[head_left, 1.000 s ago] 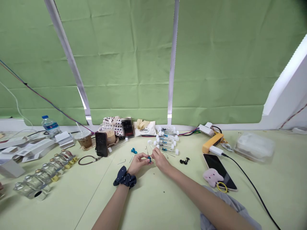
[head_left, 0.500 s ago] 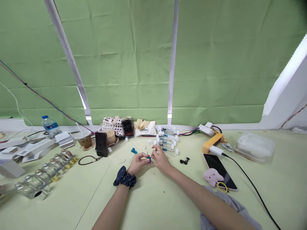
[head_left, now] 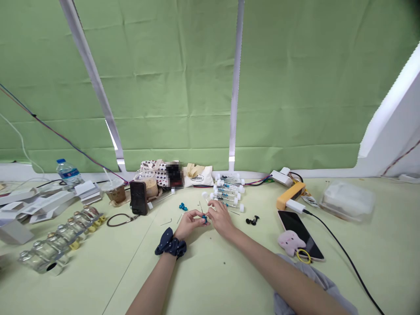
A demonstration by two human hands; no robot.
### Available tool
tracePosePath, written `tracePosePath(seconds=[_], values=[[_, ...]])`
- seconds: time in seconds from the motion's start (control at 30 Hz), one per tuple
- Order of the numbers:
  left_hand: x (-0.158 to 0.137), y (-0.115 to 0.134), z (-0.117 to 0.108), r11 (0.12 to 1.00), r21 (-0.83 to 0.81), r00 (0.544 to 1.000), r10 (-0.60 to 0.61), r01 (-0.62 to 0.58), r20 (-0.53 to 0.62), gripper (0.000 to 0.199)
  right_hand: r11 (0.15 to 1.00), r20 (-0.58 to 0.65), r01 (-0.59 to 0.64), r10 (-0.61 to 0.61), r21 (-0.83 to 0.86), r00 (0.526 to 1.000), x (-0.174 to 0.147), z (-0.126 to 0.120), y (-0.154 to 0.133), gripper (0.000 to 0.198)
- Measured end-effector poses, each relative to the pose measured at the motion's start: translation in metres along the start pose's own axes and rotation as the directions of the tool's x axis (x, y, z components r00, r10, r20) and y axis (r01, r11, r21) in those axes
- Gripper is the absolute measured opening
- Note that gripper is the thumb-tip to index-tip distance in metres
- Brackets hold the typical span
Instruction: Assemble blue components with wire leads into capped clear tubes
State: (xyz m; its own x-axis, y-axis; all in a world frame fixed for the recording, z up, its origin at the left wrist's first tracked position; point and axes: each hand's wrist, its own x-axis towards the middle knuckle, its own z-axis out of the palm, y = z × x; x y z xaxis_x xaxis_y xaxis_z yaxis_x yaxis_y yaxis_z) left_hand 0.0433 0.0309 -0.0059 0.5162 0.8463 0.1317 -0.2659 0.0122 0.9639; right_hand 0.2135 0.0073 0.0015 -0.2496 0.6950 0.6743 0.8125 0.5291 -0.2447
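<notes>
My left hand, with a dark dotted scrunchie at its wrist, pinches a small blue part between thumb and fingers. A thin bent metal rod that looks like a hex key sticks up from the blue part. My right hand is bent in close beside it, fingers curled and fingertips near the rod and the part. What those fingertips hold, if anything, is too small to make out. Several similar blue pieces lie just beyond my left hand, and another L-shaped hex key rests to its left.
Clear tubes with white caps lie behind my right hand. Small black parts sit to its right, before a tablet and a pink plush. Leftward are a black phone-like device, a drink cup and a row of glass bottles.
Both hands stay nearly in place over the blue part. The thin rod's upper bend has turned slightly, and my right fingers have shifted a little.
</notes>
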Motion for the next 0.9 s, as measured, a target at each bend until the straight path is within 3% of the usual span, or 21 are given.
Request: tracePosePath(seconds=[0.17, 0.37, 0.7, 0.9], values=[[0.0008, -0.0019, -0.0012, 1.000, 0.027, 1.000, 0.003, -0.003, 0.012, 0.029, 0.986, -0.003, -0.019, 0.020, 0.165, 1.000, 0.0002, 0.0046, 0.0009, 0.017], [0.0012, -0.0042, -0.0037, 1.000, 0.028, 1.000, 0.014, -0.014, 0.012, 0.027, 0.856, 0.119, -0.075, 0.016, 0.512, 0.993, -0.0019, 0.0022, -0.0026, 0.017], [0.0002, 0.0015, -0.0033, 0.999, 0.045, 1.000, 0.011, -0.011, 0.008, 0.026, 0.884, 0.094, -0.035, -0.011, 0.467, 0.995, -0.0012, -0.0004, -0.0007, 0.012], [0.0009, -0.0019, -0.0040, 0.999, 0.043, 1.000, 0.018, -0.018, -0.013, 0.025, 0.963, 0.009, 0.007, -0.009, 0.269, 1.000, -0.0009, -0.0036, -0.0004, 0.014]])
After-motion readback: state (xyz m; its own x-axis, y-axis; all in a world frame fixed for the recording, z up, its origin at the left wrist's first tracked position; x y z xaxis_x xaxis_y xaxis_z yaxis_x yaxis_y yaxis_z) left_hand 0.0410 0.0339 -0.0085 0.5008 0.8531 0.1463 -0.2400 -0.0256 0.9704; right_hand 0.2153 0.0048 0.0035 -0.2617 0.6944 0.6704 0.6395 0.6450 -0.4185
